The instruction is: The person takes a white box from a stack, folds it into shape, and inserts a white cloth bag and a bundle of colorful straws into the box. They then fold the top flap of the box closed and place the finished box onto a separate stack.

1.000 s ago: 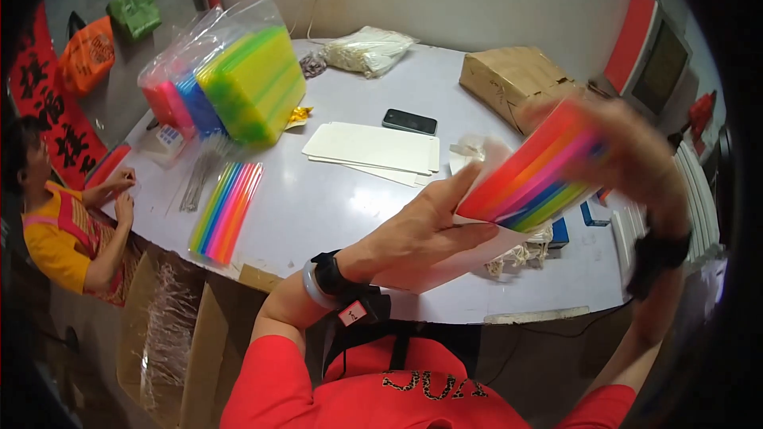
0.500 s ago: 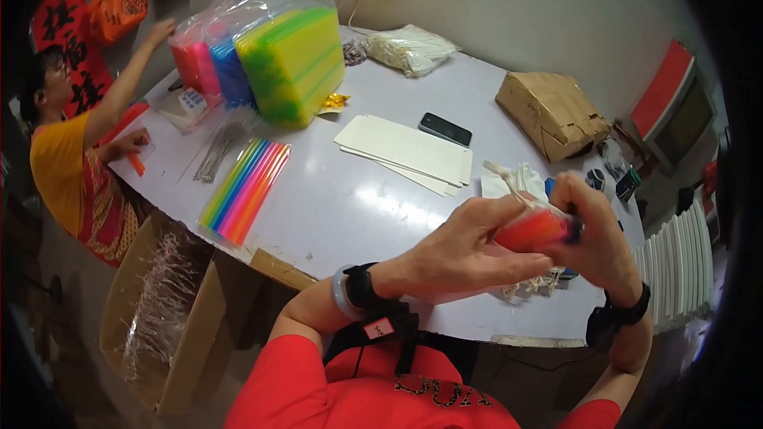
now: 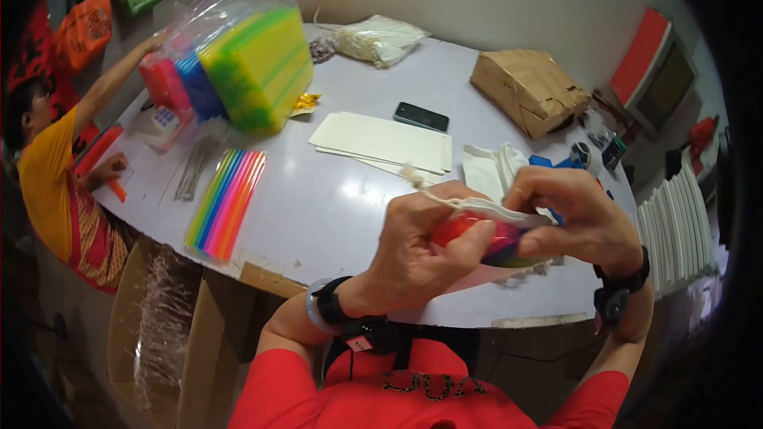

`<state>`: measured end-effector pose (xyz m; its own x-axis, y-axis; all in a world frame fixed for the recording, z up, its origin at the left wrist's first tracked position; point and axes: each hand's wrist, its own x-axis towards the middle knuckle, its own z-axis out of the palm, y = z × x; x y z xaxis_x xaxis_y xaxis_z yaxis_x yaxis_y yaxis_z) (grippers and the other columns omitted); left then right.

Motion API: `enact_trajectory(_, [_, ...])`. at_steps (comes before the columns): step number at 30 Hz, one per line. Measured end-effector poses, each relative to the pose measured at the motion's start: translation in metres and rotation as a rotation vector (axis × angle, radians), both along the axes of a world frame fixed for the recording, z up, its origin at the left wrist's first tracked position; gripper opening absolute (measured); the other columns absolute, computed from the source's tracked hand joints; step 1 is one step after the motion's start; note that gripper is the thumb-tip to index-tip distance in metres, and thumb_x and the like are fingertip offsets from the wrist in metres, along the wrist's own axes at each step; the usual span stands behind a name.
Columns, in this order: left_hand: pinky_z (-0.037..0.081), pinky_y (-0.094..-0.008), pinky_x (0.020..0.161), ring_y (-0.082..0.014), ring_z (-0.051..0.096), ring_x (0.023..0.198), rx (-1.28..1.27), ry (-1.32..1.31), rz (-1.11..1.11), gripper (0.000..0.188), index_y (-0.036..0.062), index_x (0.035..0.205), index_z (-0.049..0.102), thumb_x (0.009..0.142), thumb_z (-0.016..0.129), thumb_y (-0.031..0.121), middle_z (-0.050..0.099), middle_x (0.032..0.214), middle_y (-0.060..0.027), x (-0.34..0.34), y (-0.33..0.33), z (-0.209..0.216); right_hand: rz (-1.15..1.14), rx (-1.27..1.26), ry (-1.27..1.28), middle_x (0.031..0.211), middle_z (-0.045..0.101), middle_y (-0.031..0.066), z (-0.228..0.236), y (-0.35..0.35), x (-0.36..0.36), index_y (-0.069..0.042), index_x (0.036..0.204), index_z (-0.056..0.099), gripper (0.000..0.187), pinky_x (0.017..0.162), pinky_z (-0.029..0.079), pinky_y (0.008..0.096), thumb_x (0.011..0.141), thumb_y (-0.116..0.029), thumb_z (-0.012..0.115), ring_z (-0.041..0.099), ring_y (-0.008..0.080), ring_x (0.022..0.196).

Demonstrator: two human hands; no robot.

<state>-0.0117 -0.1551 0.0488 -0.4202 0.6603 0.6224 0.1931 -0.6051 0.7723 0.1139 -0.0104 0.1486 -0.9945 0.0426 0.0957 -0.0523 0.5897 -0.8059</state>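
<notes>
Gripping a white drawstring pouch from both sides, the left hand presses its thumb on the red side of a coloured bundle, while the right hand pinches the rim between thumb and curled fingers. Pouch and bundle are held above the table, close to its near edge and right of its middle. The rim runs roughly left to right; the bundle's long axis is foreshortened and partly covered by fingers, so its slant is hard to judge. The drawstring (fluffy at its tip) sticks out toward the far left. White tabletop stretches from the left hand to rainbow strips at the near left edge, while other white pouches, just beyond the hands, narrow the room toward the right edge.
</notes>
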Motion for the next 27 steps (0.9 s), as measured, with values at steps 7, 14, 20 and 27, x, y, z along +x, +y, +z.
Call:
enact_trajectory(7, [0.049, -0.0260, 0.077, -0.0157, 0.060, 0.091, 0.095, -0.203, -0.022, 0.016, -0.0036, 0.091, 0.063, 0.079, 0.052, -0.004, 0.061, 0.106, -0.0165, -0.003, 0.002, -0.007, -0.054, 0.395, 0.273, 0.078, 0.053, 0.0046, -0.035, -0.005, -0.005, -0.004, 0.085, 0.060, 0.020, 0.065, 0.043, 0.0259, 0.076, -0.012, 0.076, 0.053, 0.0151, 0.072])
enact_trajectory(14, [0.047, -0.0264, 0.081, -0.0177, 0.058, 0.097, 0.136, -0.024, 0.095, 0.009, -0.0004, 0.087, 0.060, 0.081, 0.054, -0.003, 0.055, 0.117, -0.0205, -0.017, -0.001, -0.024, -0.090, 0.625, 0.728, 0.084, 0.055, 0.0071, -0.054, 0.001, -0.001, -0.004, 0.081, 0.061, 0.019, 0.065, 0.045, 0.0289, 0.072, -0.012, 0.076, 0.054, 0.0215, 0.074])
enact_trajectory(20, [0.047, -0.0285, 0.080, -0.0197, 0.057, 0.096, 0.112, 0.248, 0.274, 0.006, 0.0014, 0.085, 0.060, 0.082, 0.065, 0.004, 0.055, 0.117, -0.0194, -0.024, -0.010, -0.029, -0.129, 0.597, 0.713, 0.090, 0.055, 0.0077, -0.065, 0.002, 0.004, -0.004, 0.082, 0.062, 0.017, 0.063, 0.046, 0.0323, 0.076, -0.014, 0.074, 0.054, 0.0234, 0.080])
enact_trajectory(27, [0.047, -0.0307, 0.078, -0.0218, 0.056, 0.092, 0.058, 0.444, 0.695, 0.009, 0.0032, 0.087, 0.063, 0.081, 0.066, 0.009, 0.058, 0.110, -0.0154, -0.014, -0.001, -0.016, -0.147, 0.561, 0.455, 0.091, 0.055, 0.0087, -0.056, 0.000, 0.006, -0.004, 0.080, 0.060, 0.015, 0.063, 0.047, 0.0331, 0.082, -0.017, 0.068, 0.054, 0.0252, 0.079])
